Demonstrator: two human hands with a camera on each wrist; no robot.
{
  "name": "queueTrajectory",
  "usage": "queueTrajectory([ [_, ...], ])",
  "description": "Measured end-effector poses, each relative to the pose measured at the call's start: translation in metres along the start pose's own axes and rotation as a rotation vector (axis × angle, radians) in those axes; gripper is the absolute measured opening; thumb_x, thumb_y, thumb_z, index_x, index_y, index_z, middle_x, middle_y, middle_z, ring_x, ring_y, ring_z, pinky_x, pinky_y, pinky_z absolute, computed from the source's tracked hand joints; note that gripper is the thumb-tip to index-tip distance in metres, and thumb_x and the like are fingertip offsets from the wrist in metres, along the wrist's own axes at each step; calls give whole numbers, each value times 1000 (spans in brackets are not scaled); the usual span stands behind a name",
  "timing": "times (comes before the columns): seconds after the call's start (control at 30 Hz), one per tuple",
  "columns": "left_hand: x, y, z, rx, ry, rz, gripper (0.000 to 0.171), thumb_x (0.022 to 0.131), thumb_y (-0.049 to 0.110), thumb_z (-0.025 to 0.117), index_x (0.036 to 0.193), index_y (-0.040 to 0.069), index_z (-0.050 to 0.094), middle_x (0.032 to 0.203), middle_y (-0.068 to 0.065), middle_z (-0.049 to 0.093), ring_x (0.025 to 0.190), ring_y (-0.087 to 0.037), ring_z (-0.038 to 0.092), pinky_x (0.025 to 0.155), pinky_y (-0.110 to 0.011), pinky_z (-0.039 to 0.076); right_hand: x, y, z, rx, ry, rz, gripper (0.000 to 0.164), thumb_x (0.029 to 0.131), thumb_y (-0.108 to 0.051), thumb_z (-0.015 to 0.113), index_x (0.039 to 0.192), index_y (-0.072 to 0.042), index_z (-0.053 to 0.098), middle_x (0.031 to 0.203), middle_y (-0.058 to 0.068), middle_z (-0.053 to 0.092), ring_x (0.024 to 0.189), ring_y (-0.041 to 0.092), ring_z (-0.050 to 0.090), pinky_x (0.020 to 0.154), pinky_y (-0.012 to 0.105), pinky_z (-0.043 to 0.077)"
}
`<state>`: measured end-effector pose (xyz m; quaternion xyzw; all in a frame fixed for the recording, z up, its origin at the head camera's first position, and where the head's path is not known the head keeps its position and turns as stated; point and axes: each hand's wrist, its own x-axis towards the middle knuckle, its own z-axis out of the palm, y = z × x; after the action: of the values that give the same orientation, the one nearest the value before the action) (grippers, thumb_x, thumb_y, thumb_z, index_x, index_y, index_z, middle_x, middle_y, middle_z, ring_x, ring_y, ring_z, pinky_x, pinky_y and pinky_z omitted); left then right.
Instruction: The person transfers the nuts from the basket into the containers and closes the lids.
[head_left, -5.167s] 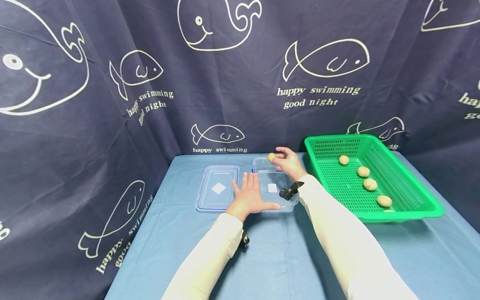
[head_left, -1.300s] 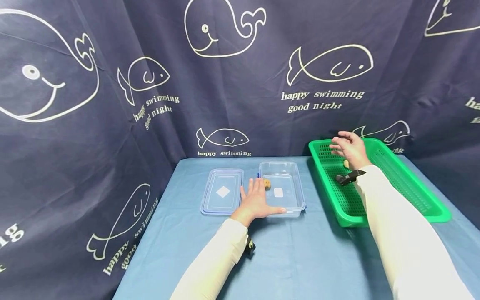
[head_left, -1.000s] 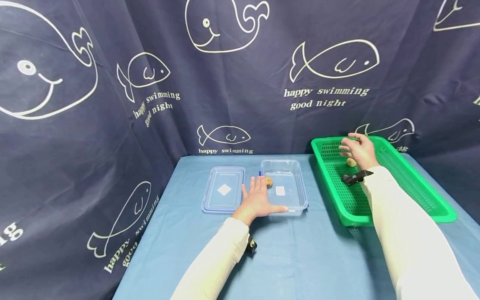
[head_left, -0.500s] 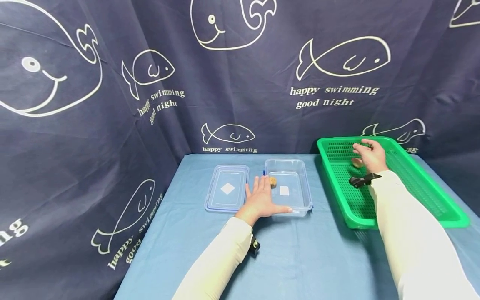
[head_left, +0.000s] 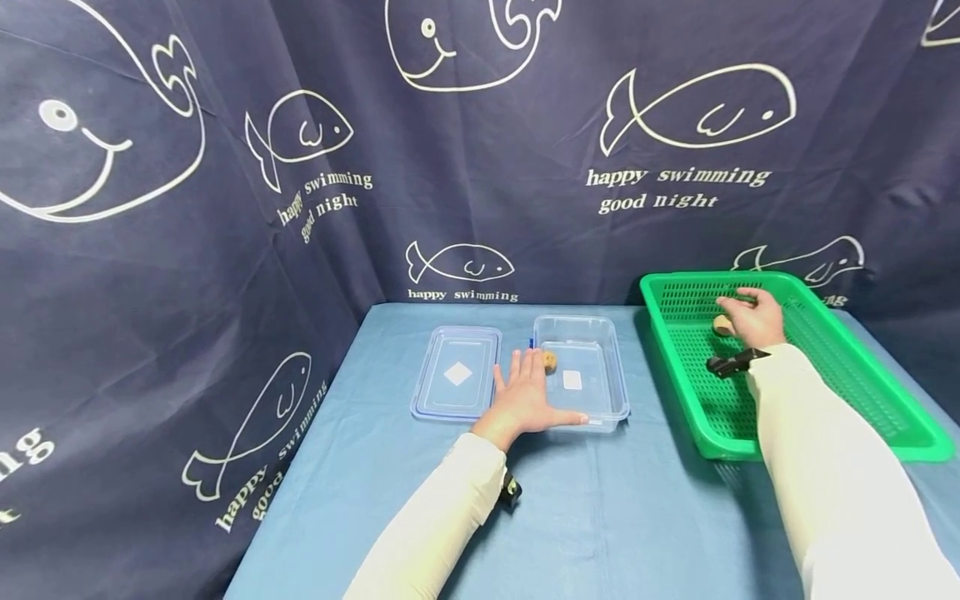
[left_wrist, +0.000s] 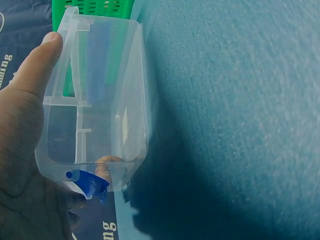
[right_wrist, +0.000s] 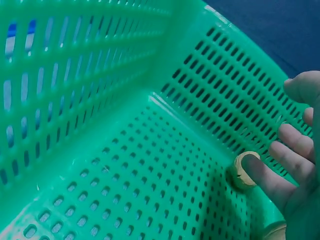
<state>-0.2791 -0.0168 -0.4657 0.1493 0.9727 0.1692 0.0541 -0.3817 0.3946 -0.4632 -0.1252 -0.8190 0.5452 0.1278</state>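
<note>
My left hand rests spread at the near left corner of a clear plastic box, with its thumb along the near rim. In the box, beside the left fingertips, lies a small round tan biscuit-like piece. My right hand reaches down into the green basket, its fingers apart. Just below them is another round tan piece on the basket floor. One fingertip overlaps that piece in the right wrist view; whether it touches, I cannot tell.
A clear lid with a blue seal lies left of the box. Part of one more tan piece shows at the right wrist view's lower edge. The right forearm hides part of the basket. A dark printed curtain stands behind the blue table.
Earlier, my right hand held a round piece above the box; one now lies inside. That hand has moved right and lowered into the basket. The left hand stays at the box.
</note>
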Motion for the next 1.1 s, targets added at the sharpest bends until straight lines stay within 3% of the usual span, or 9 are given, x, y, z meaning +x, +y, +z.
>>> queueTrajectory([
  [0.1,-1,0,1,1,2,3,133,68,84,69,163,10,13,169,-10,14,156,-30,4,120,-64,5,1,6,0,-134,-17,-8,80,96,-47,62,152,4,37,103,-12,57,87,-6,52,76,18,44],
  [0.2,1,0,-1,-3,1,6,133,67,84,70,163,10,13,169,-10,14,156,-31,4,119,-64,5,2,6,1,-144,-38,5,80,96,-45,62,152,5,34,111,-6,57,89,-6,50,78,19,47],
  [0.3,4,0,2,-2,-8,6,134,68,85,69,163,10,12,170,-10,12,156,-31,2,119,-64,4,3,7,2,-84,-50,24,77,97,-36,63,152,6,31,115,-3,53,79,-10,50,74,24,57],
  [0.4,8,-1,5,1,-7,3,135,67,85,68,163,11,11,170,-10,10,156,-31,1,119,-64,3,4,9,2,-48,-44,27,74,97,-27,64,151,8,29,123,8,52,68,-12,53,68,27,60],
  [0.57,6,-1,4,-3,-5,-6,134,68,84,69,163,10,11,170,-10,12,156,-31,2,119,-64,3,7,17,1,-206,-11,-1,66,97,-25,64,146,10,39,135,28,54,64,-9,53,64,20,54],
  [0.67,1,1,1,-4,-2,-8,133,68,84,69,163,11,13,169,-9,14,156,-30,3,120,-63,4,8,19,0,-307,-9,-27,61,97,-25,61,143,11,42,135,33,54,86,18,67,84,35,54],
  [0.8,0,2,0,-3,4,-5,133,67,85,68,163,11,14,169,-8,14,156,-29,3,120,-63,5,7,19,0,-365,-13,-64,59,96,-21,60,140,13,42,133,36,52,118,51,52,101,57,41],
  [1.1,-1,1,1,5,10,-3,132,68,86,68,163,11,15,169,-9,15,156,-28,3,120,-63,6,9,21,7,-415,-31,-65,61,93,-21,58,140,14,41,131,37,52,120,54,48,103,61,37],
])
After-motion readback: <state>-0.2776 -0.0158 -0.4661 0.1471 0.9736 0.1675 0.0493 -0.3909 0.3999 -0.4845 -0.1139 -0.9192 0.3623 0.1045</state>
